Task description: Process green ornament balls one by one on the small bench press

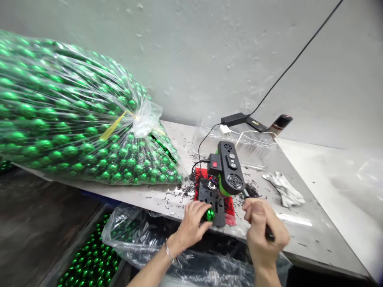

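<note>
At table's edge, left hand (196,221) grips green ball (210,215).

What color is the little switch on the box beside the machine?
The switch is red, seen best in the head view.

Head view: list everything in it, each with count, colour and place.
bag of balls: one, clear with green balls, left on the table
yellow strip: one, at the bag's neck
table: one, pale grey
machine: one, black and green, centre
lever: one, black end, machine's right
base plate: one, black, under machine
sheet: red, beneath plate
scraps: many, black, around machine
adapter: one, black, behind machine
plug: one, white, beside adapter
clear packaging: behind machine
gloves: white, count unclear, right
loose balls: many, green, lower left
plastic liner: clear, below table edge
left hand: one, on a green ball
right hand: one, on lever
</note>
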The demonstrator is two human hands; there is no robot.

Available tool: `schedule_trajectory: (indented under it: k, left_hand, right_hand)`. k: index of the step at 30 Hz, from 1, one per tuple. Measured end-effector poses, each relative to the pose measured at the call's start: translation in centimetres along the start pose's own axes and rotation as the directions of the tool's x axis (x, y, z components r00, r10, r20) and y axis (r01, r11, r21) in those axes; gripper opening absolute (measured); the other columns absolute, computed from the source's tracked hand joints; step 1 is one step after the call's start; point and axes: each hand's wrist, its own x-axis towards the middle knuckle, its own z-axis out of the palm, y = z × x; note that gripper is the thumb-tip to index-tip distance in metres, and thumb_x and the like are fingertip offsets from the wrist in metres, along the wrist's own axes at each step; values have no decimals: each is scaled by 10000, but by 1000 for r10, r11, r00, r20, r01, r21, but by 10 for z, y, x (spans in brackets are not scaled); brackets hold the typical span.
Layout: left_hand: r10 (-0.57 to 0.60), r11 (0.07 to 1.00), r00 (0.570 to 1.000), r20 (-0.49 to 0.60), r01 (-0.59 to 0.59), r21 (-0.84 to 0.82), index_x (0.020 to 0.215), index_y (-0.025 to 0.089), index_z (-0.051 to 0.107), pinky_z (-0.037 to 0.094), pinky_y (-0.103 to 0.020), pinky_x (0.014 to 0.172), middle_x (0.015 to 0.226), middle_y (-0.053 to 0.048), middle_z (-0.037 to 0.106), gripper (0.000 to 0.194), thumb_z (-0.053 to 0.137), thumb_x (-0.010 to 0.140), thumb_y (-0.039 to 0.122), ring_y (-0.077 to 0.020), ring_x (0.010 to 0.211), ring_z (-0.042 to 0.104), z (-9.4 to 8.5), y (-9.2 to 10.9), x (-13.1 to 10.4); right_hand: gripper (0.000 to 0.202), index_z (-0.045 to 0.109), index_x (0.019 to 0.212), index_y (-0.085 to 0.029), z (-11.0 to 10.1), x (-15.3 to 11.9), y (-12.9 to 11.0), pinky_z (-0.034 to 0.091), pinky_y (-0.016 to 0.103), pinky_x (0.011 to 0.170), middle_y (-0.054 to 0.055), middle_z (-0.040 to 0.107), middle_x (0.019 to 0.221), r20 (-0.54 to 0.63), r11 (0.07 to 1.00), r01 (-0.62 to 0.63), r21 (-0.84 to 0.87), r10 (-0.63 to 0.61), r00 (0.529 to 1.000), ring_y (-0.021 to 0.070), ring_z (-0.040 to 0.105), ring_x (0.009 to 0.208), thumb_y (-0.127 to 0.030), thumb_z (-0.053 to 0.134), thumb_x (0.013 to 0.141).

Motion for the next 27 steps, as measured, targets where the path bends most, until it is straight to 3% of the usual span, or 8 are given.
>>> schedule_trajectory:
  k: [2, 4, 8, 11, 13, 21, 24, 27]
  left_hand:
    - [70, 997, 996, 48, -71, 30, 1477, 158, 420, 440, -556, 1057, 1362, -208, 602, 857, 730, 794, 572, -350, 1271, 545, -12, 2, -12]
    - [105, 989, 994, 21, -106, 103, 1517, 125, 348, 420, -571, 1078, 1425, -234, 549, 941, 678, 802, 642, -366, 1316, 511, -28, -3, -6]
    - [66, 919, 986, -152, -1, 393, 1336, 157, 558, 345, -549, 1135, 1334, -167, 630, 369, 419, 1007, 251, -295, 1297, 531, -67, -29, 51]
    - [26, 827, 998, -55, 10, 562, 1015, 157, 683, 368, -538, 1079, 977, -134, 712, 284, 419, 938, 84, -283, 1018, 638, -90, -52, 89]
    - [-13, 777, 1000, 1, 10, 630, 926, 160, 675, 410, -497, 985, 875, -118, 682, 304, 410, 892, 15, -270, 892, 631, -99, -63, 97]
    - [-101, 784, 987, 128, -1, 621, 884, 205, 642, 389, -396, 827, 843, -70, 657, 61, 679, 863, 248, -258, 815, 613, -100, -74, 77]
    - [-105, 808, 991, 78, 39, 587, 887, 204, 635, 408, -404, 834, 822, -80, 664, 58, 665, 863, 247, -276, 848, 615, -94, -72, 79]
    - [-128, 900, 991, -47, 135, 414, 1044, 187, 638, 454, -421, 842, 952, -104, 702, 207, 630, 874, 305, -280, 893, 631, -94, -65, 79]
  right_hand:
    - [272, 492, 676, -196, 2, 0, -1, 401, 292, 572, 0, 531, 661, -20, 1000, 19, 12, -19, 1000, 137, 552, 627, -66, 497, 914]
    - [262, 500, 684, -194, 5, -6, 3, 400, 291, 563, 1, 543, 669, -33, 999, 42, 13, -41, 999, 136, 556, 619, -58, 496, 908]
    - [277, 479, 668, -196, 7, -16, 11, 394, 288, 564, -10, 522, 641, -37, 997, 73, -5, -73, 997, 134, 557, 615, -43, 485, 898]
    - [279, 472, 675, -196, 7, -17, 12, 389, 280, 564, -9, 519, 648, -23, 998, 69, -9, -69, 997, 127, 546, 617, -27, 467, 897]
    - [276, 469, 678, -197, 7, -16, 10, 393, 278, 567, -8, 522, 649, -24, 997, 72, -9, -72, 997, 129, 553, 625, -26, 466, 895]
    - [289, 471, 663, -203, 12, -17, 11, 397, 283, 568, -27, 477, 584, -86, 994, 107, -15, -107, 990, 144, 566, 612, -31, 458, 895]
    - [292, 475, 660, -207, 12, -18, 11, 400, 287, 563, -27, 479, 579, -89, 994, 108, -25, -110, 990, 149, 567, 607, -38, 458, 898]
    - [290, 476, 663, -204, 11, -18, 12, 403, 279, 563, -30, 484, 577, -74, 993, 113, -43, -116, 990, 144, 573, 613, -30, 457, 895]
